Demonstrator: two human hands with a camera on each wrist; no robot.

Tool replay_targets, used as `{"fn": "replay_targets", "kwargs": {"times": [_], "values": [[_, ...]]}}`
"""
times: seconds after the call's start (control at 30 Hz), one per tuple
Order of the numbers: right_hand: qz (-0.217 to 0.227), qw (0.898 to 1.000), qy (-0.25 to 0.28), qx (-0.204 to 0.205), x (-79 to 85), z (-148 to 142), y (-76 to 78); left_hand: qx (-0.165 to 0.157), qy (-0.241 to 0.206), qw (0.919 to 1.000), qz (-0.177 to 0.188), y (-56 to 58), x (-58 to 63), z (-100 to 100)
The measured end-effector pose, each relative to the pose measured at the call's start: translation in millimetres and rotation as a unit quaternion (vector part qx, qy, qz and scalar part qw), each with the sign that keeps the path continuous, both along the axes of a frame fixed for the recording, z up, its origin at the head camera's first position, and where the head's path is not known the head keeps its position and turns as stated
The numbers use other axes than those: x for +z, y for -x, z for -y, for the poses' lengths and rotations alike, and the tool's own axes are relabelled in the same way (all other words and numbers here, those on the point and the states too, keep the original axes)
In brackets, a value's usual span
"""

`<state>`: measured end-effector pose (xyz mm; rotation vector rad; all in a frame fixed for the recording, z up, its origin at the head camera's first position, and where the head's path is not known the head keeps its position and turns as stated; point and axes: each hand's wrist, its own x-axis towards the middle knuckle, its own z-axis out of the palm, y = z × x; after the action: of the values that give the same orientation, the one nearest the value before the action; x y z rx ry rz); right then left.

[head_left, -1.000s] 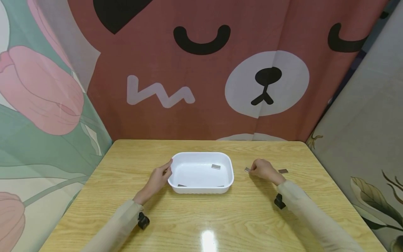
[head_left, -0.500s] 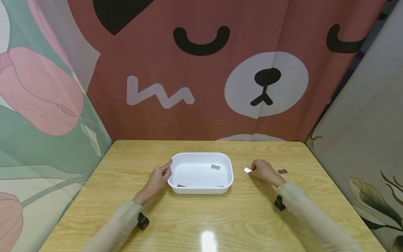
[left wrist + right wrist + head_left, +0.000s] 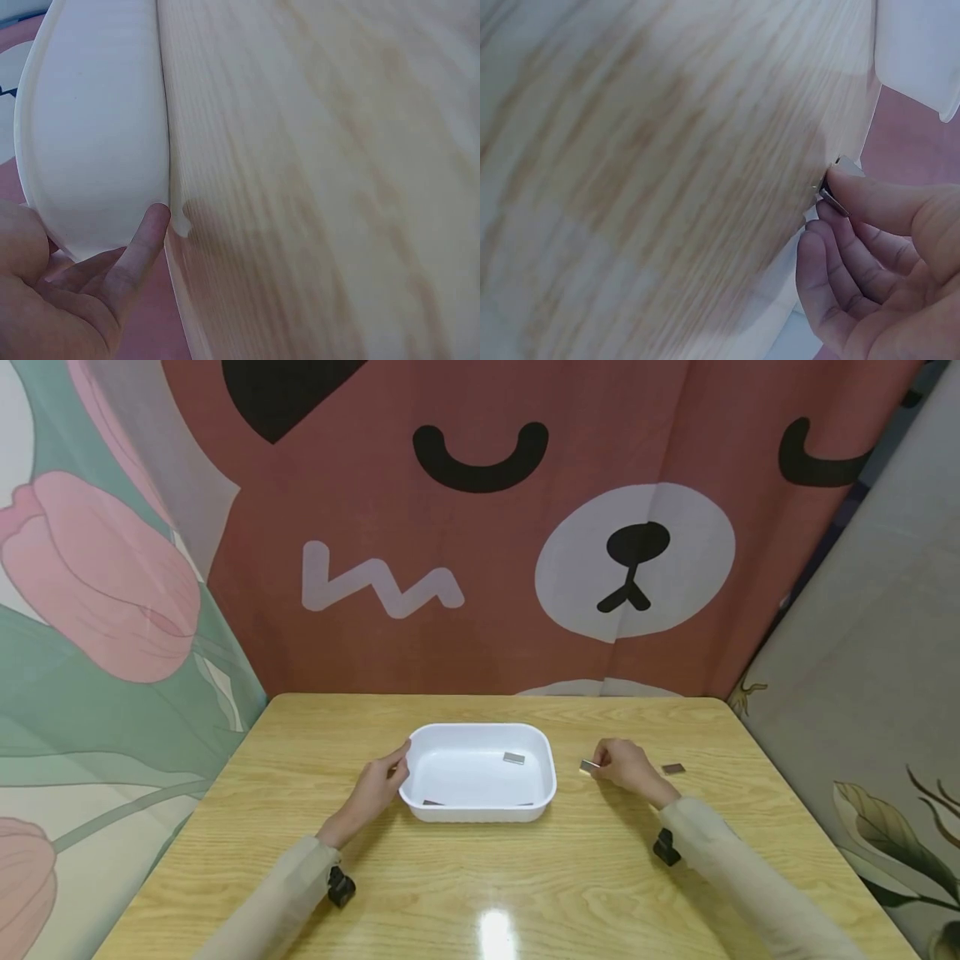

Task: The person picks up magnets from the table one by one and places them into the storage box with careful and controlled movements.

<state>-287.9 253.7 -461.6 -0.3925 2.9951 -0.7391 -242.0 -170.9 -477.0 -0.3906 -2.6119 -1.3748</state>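
Note:
In the head view, a white plastic basin [image 3: 477,814] stands mid-table. My left hand [image 3: 378,783] holds its left rim; in the left wrist view one finger [image 3: 139,251] lies along the basin's outer wall. To the basin's right, my right hand [image 3: 628,767] pinches a small flat silver metal piece [image 3: 588,767] just over the table. The right wrist view has this metal piece [image 3: 847,166] between thumb and fingertips, partly covered by them. Inside the basin lies a similar metal piece [image 3: 513,758], with another dark piece [image 3: 432,803] partly hidden by the front wall.
Another small dark flat piece [image 3: 673,768] lies on the wooden table [image 3: 480,868], right of my right hand. A patterned cloth [image 3: 480,652] hangs behind the table, and further printed cloths hang at both sides.
The metal piece in my right hand has tilted, flashing bright half a second ago and looking darker now. The right hand has barely shifted. My left hand and the basin stay in place.

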Motion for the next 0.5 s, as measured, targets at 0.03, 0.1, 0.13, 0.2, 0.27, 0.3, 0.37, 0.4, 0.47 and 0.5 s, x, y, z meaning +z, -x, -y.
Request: {"fn": "replay_targets", "kwargs": {"times": [0.03,0.1,0.13,0.2,0.27,0.3,0.37,0.4,0.47,0.5], "values": [[-0.002,1.0,0.003,0.002,-0.5,-0.7,0.1,0.0,-0.001,1.0,0.0,-0.2,0.0,0.0],[-0.002,1.0,0.008,0.003,-1.2,-1.3,-0.2,0.001,-0.002,1.0,0.001,-0.6,0.3,-0.4],[-0.002,1.0,0.01,0.002,-1.6,-1.6,-0.2,0.002,-0.002,1.0,0.003,-0.5,0.3,-0.5],[-0.003,1.0,0.013,0.0,-1.7,-1.9,-0.6,0.004,0.0,1.0,0.007,-1.0,0.8,-0.7],[-0.003,1.0,0.015,-0.003,-1.6,-1.8,-0.9,0.003,0.001,0.9999,0.011,-0.9,0.9,-0.7],[-0.005,1.0,0.015,-0.004,-1.5,-1.8,-1.1,0.003,0.002,0.9999,0.013,-0.7,0.9,-0.7],[-0.015,1.0,0.017,0.004,-1.2,-2.1,-1.0,0.001,0.003,0.9999,0.016,-0.4,0.9,-0.5],[-0.021,1.0,0.017,0.006,-1.3,-2.2,-0.8,0.0,0.003,0.9999,0.016,-0.4,0.9,-0.4],[-0.038,0.999,0.017,0.013,-1.7,-2.2,-0.5,0.0,0.005,0.9999,0.015,-0.5,1.2,-0.3],[-0.045,0.999,0.017,0.017,-1.6,-2.2,-0.5,0.001,0.006,0.9999,0.015,-0.6,1.4,-0.2]]}}
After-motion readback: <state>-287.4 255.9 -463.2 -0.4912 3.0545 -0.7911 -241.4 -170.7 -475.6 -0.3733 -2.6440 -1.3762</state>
